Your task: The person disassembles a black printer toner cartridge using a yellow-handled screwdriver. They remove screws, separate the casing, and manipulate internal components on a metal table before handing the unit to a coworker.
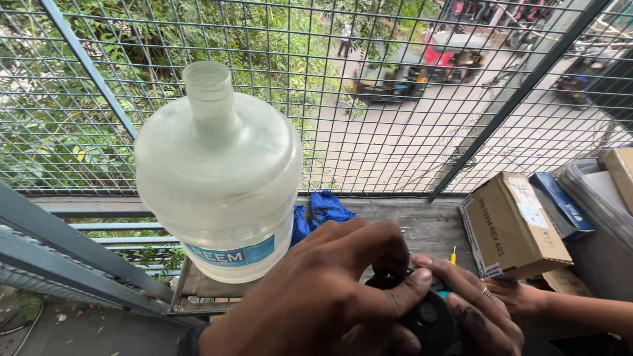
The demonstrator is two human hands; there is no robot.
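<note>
**Inspector:** Report on the hands first.

**Assistant:** The left hand (316, 296) lies over a small black round object (425, 320) at the bottom edge of the view. Its grip is pressed onto the object, thumb across the top and fingers curled behind. The right hand (478, 300) meets it from the other side, fingers laid against the same object, a ring showing on one finger. Both hands pinch it between them.

**Inspector:** Location of the object?

**Assistant:** Held low in the foreground, just above the near edge of the grey ledge (428, 224). Most of it is hidden under the fingers; I cannot tell what kind of part it is.

**Inspector:** Progress?

**Assistant:** My judgement: mid-handling. The object is held firmly, not set down, and no loose piece of it shows on the ledge. Whether anything has been opened or fitted cannot be read from this view.

**Inspector:** Surroundings?

**Assistant:** A large empty translucent water jar (217, 178) stands upright on the ledge to the left, uncapped. Blue cloth (326, 207) is bunched just behind it. A yellow-handled screwdriver (453, 254) lies near the right hand, untouched. A cardboard box (517, 224) sits to the right beside a blue box (560, 204). A wire mesh fence (395, 99) closes off the ledge; a street lies beyond.
</note>
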